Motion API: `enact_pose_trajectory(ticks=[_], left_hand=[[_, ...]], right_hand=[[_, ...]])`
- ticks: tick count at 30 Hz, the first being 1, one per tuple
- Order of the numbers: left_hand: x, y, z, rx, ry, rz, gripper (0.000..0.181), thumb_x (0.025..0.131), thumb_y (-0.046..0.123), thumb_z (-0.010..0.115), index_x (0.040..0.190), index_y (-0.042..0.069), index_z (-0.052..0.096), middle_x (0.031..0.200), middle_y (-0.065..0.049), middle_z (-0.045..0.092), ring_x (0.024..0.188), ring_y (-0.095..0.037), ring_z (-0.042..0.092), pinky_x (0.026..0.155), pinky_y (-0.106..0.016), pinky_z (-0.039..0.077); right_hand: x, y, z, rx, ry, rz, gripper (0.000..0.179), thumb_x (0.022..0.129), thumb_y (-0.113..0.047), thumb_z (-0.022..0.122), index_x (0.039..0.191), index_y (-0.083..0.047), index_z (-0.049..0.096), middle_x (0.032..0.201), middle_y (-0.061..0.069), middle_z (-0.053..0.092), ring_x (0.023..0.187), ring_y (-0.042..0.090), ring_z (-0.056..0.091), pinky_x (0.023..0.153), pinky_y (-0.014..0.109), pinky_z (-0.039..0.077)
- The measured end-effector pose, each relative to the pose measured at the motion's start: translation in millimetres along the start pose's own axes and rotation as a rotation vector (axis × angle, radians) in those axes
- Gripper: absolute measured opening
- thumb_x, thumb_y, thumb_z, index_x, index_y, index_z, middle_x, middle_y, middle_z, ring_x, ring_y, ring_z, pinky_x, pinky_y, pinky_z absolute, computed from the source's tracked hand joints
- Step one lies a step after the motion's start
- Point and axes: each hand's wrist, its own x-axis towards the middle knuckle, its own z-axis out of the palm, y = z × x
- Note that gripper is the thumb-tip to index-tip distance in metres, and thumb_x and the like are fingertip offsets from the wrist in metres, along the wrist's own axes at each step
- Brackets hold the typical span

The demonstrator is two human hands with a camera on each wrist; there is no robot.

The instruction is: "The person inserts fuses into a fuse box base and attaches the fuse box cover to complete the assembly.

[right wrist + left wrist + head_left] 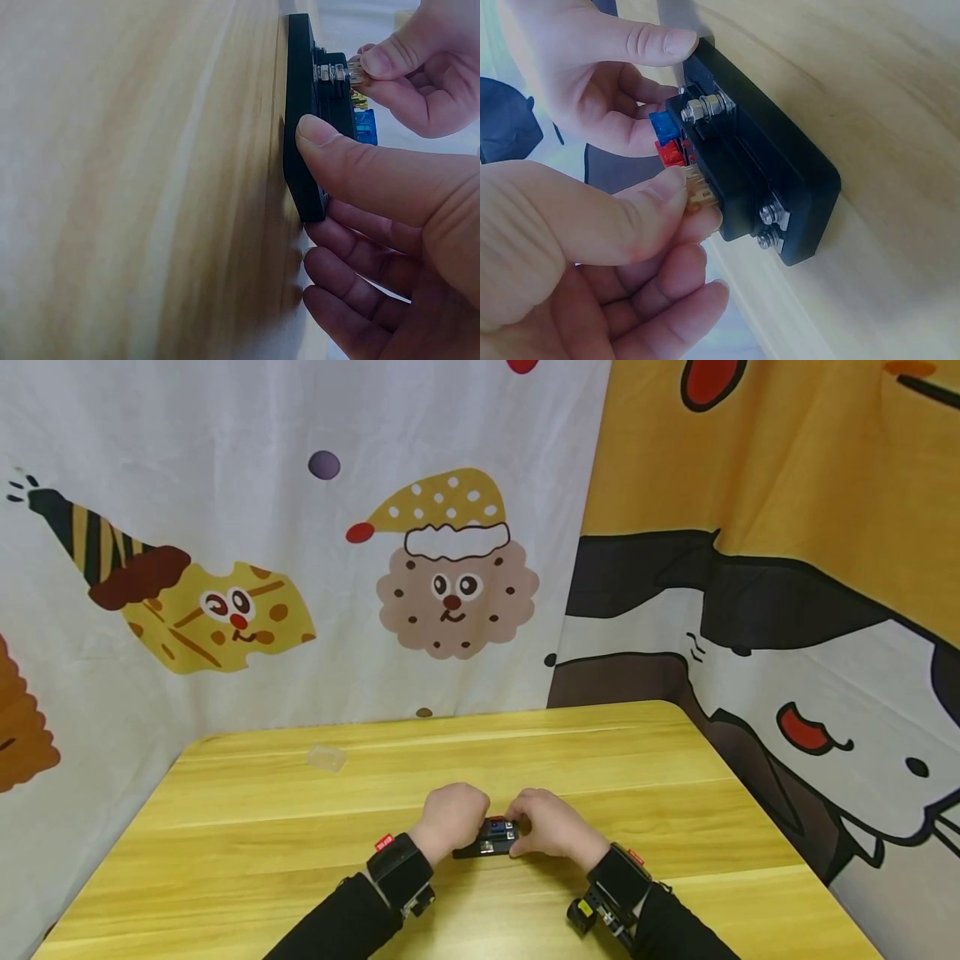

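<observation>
A black fuse block (487,848) with metal terminal bolts (705,108) stands on the wooden table. My left hand (453,817) is at its left end, thumb and forefinger pinching a clear, amber-tinted blade fuse (699,189) at the block's top. The foot of this fuse meets the block, partly covered by the fingertips. My right hand (553,827) grips the other end, its thumb along the base's edge. Between the hands, a blue blade fuse (664,127) and a red one (670,153) sit in the block. A yellow fuse (360,99) shows beside the blue one in the right wrist view.
A small clear plastic piece (327,757) lies toward the back left of the wooden table (247,835). Behind the table's far edge hangs a printed cloth (262,410) with cartoon figures, and it continues down the right side.
</observation>
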Motion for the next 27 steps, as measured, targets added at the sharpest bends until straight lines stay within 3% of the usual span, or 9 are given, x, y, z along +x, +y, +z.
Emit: enact_pose_trajectory(ticks=[12, 22, 27], left_hand=[[-3.6, 1.4, 0.9, 0.039, 0.042, 0.01, 0.017, 0.082, 0.012, 0.076, 0.072, 0.016, 0.063, 0.068, 0.003, 0.059, 0.061, -0.011, 0.055, 0.047, -0.03, 0.044], [-8.3, -1.7, 4.9, -0.003, 0.101, 0.001, 0.02, 0.082, 0.014, 0.077, 0.069, 0.017, 0.062, 0.066, 0.003, 0.056, 0.06, -0.012, 0.054, 0.047, -0.03, 0.044], [-10.4, -4.9, 6.9, -0.04, 0.101, 0.0, 0.024, 0.079, 0.018, 0.082, 0.069, 0.017, 0.06, 0.066, 0.004, 0.055, 0.061, -0.012, 0.054, 0.049, -0.03, 0.043]], right_hand=[[1.8, 2.0, 1.1, -0.011, 0.024, -0.025, 0.04, 0.067, -0.025, 0.092, 0.098, -0.011, 0.072, 0.093, -0.004, 0.063, 0.085, 0.014, 0.055, 0.083, 0.035, 0.048], [1.0, 1.5, 2.0, -0.012, 0.019, -0.009, 0.041, 0.066, -0.026, 0.092, 0.099, -0.011, 0.072, 0.094, -0.004, 0.062, 0.087, 0.015, 0.056, 0.083, 0.036, 0.048], [1.6, 1.8, 1.1, -0.007, 0.024, -0.018, 0.041, 0.066, -0.025, 0.092, 0.1, -0.012, 0.072, 0.094, -0.004, 0.063, 0.086, 0.014, 0.055, 0.082, 0.035, 0.048]])
